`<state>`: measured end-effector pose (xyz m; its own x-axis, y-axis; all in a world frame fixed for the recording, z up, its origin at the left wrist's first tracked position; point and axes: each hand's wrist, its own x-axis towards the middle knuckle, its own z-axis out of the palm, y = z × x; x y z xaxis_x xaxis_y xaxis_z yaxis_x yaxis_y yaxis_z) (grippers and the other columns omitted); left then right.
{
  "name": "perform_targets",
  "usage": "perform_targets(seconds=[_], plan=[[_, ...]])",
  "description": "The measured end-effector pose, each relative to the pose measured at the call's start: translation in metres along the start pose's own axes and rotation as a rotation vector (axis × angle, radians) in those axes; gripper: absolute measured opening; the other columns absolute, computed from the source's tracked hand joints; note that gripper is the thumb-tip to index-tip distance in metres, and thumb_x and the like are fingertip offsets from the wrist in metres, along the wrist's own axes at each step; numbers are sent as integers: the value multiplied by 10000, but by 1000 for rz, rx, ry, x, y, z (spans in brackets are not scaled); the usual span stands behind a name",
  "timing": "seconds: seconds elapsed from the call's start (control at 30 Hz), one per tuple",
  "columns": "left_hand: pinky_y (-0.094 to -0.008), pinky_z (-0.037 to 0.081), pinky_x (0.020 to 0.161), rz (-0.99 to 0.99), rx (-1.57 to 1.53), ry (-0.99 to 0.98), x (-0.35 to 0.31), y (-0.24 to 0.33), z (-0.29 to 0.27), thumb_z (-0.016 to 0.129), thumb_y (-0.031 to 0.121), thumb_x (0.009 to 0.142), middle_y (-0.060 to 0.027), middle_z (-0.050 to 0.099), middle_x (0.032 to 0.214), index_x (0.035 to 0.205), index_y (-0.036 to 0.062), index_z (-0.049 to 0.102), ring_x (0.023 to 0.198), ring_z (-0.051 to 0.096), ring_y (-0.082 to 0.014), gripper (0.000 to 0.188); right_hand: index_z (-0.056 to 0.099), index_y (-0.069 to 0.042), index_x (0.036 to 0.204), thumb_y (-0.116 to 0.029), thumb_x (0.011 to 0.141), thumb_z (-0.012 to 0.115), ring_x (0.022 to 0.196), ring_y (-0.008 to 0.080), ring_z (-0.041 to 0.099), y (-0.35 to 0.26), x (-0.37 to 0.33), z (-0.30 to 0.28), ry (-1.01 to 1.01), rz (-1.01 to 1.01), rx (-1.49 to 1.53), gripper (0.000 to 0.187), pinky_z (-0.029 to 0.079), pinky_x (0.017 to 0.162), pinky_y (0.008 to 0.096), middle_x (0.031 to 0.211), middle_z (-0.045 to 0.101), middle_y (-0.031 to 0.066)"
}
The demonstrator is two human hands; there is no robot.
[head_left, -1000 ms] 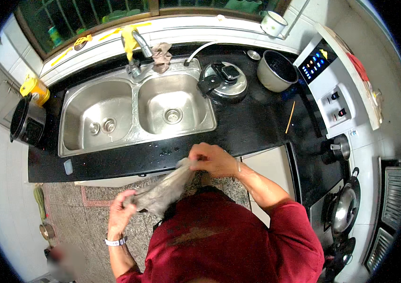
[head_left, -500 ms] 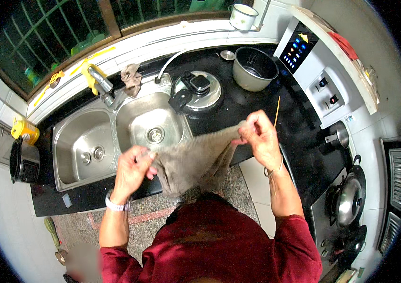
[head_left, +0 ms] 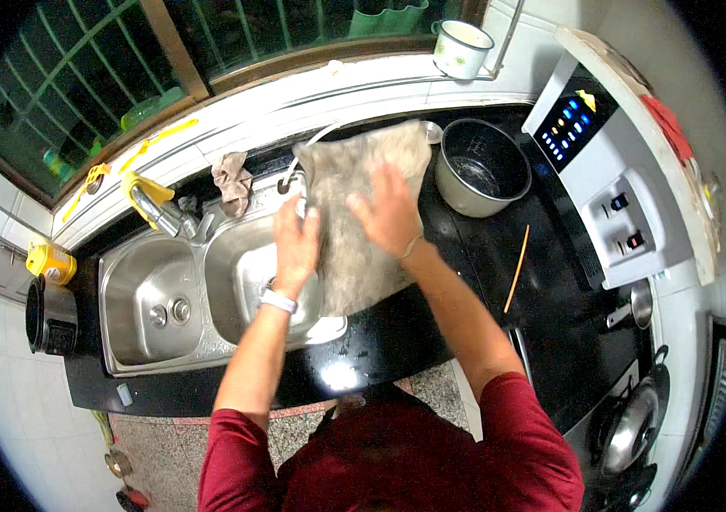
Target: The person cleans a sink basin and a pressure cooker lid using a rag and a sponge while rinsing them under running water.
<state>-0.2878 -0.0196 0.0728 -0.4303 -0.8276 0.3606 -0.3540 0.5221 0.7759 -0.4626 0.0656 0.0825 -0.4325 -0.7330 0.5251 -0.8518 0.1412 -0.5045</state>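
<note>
A greyish-brown cloth point(head_left: 354, 269) lies spread over the black counter just right of the sink, its left side overlapping the right basin. My right hand point(head_left: 389, 213) is on top of it with fingers apart, slightly blurred. At the cloth's left edge, over the right basin, my left hand point(head_left: 296, 247) has its fingers stretched out and the thumb apart. Neither hand grips anything. The pot lid seen there earlier is hidden, with the cloth over that spot.
A steel double sink point(head_left: 128, 316) with a faucet point(head_left: 162, 213) fills the left. A crumpled rag point(head_left: 232, 183) sits behind it. Right of the cloth stand a deep inner pot point(head_left: 482, 200) and a lone chopstick-like stick point(head_left: 517, 269). A white water dispenser point(head_left: 615, 205) and a lidded wok point(head_left: 632, 431) are farther right.
Both hands have moved forward, away from my body. The cloth, held up by its corners before, now lies spread on the counter, and both hands have let go of it.
</note>
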Motion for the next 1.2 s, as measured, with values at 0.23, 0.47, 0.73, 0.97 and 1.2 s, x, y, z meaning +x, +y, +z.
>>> perform_targets(seconds=[0.23, 0.47, 0.73, 0.97, 1.2], plan=[[-503, 297, 1091, 102, 549, -22, -30, -15, 61, 476, 205, 974, -235, 449, 1399, 1392, 28, 453, 1324, 392, -381, 454, 581, -148, 1268, -320, 738, 762, 1082, 352, 511, 10, -16, 43, -17, -89, -96, 586, 415, 892, 462, 1253, 501, 163], [-518, 311, 1078, 106, 548, -154, -43, -10, 54, 568, 237, 917, -263, 410, 1412, 1410, -18, 396, 1311, 386, -415, 581, 597, -141, 1237, -298, 690, 784, 1086, 366, 497, 23, -20, 35, -1, -176, -10, 600, 410, 909, 479, 1222, 498, 167], [-529, 311, 1067, 148, 499, -246, -118, 29, 33, 689, 283, 840, -258, 389, 1405, 1427, -6, 372, 1278, 373, -443, 727, 602, -162, 1239, -383, 733, 757, 1135, 386, 501, 22, -85, -16, -149, -160, 99, 574, 389, 961, 512, 1240, 510, 192], [-478, 338, 1047, 95, 274, -238, -129, 35, 21, 681, 276, 867, -236, 443, 1364, 1416, 9, 403, 1279, 405, -395, 671, 685, -103, 1100, -354, 743, 786, 1083, 326, 580, 40, -81, -22, -304, 86, 424, 448, 454, 953, 416, 1114, 625, 143], [-425, 398, 1018, -411, -150, -124, -136, -26, 26, 528, 386, 983, -278, 515, 1251, 1359, -66, 436, 1166, 510, -397, 595, 685, -2, 1007, 0, 859, 687, 1010, 138, 590, 38, -92, -35, -168, 470, 769, 147, 458, 908, 274, 1162, 659, 77]])
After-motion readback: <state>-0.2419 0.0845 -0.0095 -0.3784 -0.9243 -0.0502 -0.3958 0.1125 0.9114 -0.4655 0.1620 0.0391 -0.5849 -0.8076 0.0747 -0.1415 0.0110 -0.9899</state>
